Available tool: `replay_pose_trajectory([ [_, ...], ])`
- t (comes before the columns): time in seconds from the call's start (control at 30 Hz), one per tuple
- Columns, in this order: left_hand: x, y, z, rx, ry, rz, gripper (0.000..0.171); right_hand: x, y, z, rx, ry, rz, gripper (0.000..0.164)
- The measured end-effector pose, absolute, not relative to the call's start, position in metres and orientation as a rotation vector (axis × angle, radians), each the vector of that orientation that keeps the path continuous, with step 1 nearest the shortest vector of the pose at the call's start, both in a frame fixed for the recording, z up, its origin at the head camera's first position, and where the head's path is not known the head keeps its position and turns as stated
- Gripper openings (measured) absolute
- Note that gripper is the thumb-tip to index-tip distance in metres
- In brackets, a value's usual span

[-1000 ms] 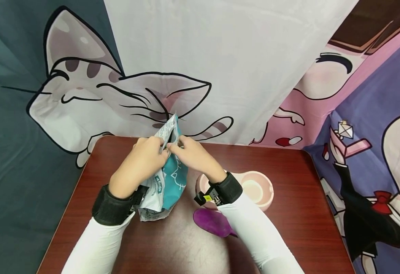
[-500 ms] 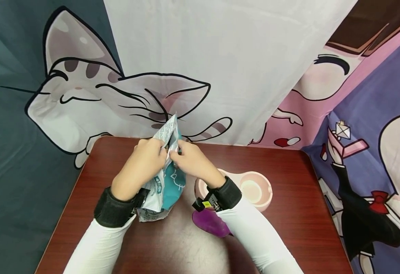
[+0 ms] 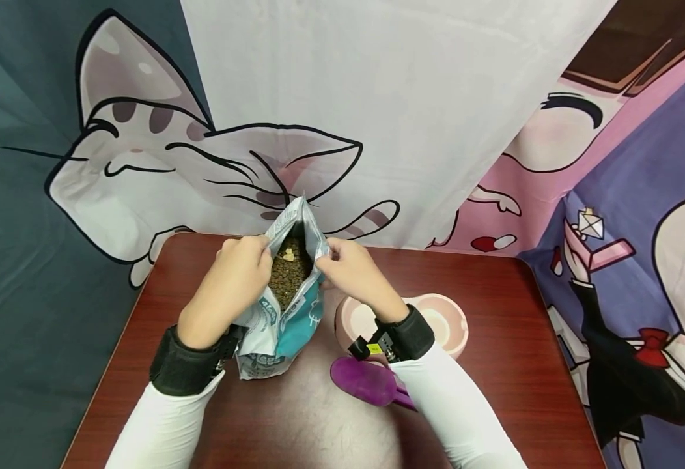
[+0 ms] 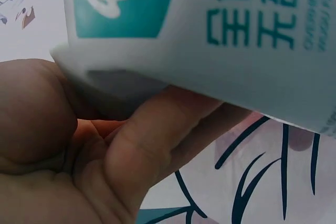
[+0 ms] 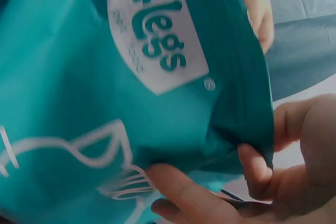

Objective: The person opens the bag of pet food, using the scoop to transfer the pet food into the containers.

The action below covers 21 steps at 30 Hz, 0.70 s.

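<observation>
The left hand and right hand pinch opposite rims of a gaping teal-and-white plastic bag of brown pellets, left of centre on the red-brown table. To its right lie a purple scoop and pale-pink double bowl.

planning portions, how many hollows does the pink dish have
2: the right hollow, mostly in view, and the left hollow, partly behind the right wrist, which hides the middle of the dish.

Head view high, facing forward-down over table; wrist views close on bag, shared by all three.
</observation>
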<state>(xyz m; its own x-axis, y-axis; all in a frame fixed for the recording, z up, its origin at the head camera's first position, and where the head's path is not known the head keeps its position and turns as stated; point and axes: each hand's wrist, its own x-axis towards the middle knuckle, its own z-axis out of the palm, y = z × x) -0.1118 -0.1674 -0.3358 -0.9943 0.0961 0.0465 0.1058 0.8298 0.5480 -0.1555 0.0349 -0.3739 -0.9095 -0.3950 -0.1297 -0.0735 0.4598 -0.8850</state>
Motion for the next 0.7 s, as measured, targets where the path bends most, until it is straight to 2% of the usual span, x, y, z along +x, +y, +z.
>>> replay_pose_trajectory([
  [0.17,-0.109,-0.173,-0.333,-0.134,-2.978,-0.911,0.031,-0.157,0.048,-0.366,-0.490,2.636,-1.276,0.011],
  [0.4,-0.108,-0.182,-0.328,-0.124,-2.963,-0.890,0.031,-0.159,0.062,-0.357,-0.617,2.823,-1.085,0.026],
  [0.7,-0.103,-0.193,-0.327,-0.032,-2.898,-0.857,0.032,-0.155,0.075,-0.357,-0.621,2.852,-1.052,0.027],
])
